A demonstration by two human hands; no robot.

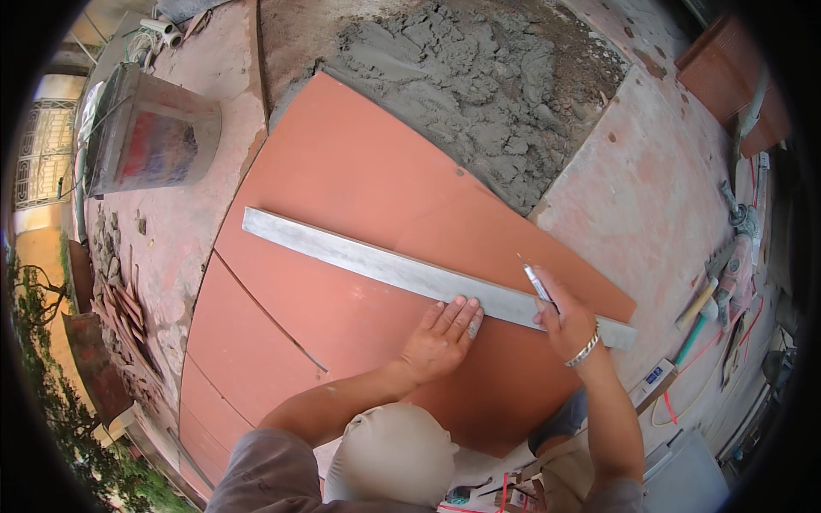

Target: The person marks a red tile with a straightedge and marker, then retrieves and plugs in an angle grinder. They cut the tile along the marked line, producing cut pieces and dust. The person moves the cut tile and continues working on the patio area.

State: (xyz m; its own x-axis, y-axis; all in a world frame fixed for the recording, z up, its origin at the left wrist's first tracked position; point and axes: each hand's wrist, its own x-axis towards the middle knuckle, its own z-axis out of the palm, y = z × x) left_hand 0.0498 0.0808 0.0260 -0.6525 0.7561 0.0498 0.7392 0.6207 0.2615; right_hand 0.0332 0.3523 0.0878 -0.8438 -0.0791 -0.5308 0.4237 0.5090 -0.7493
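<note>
A long silver-grey metal straightedge (368, 261) lies slantwise across a large terracotta-coloured tile (359, 145). Fingers stretched side by side, my left hand (442, 338) rests its fingertips on the near edge of the bar, around its middle. My right hand (564, 316) is closed round a slim white pen (540, 284), whose tip points up and away beyond the bar. The right hand sits over the bar's right part and hides some of it. Whether the pen tip touches the tile, I cannot tell.
Wet grey mortar (462, 85) lies beyond the tile's far edge. At the left stands a dirty clear bucket (162, 132), with broken rubble (120, 299) nearer. Hand tools (727, 278) and a red cord (705, 346) lie at the right. Reddish tiles (723, 73) lean at the far right.
</note>
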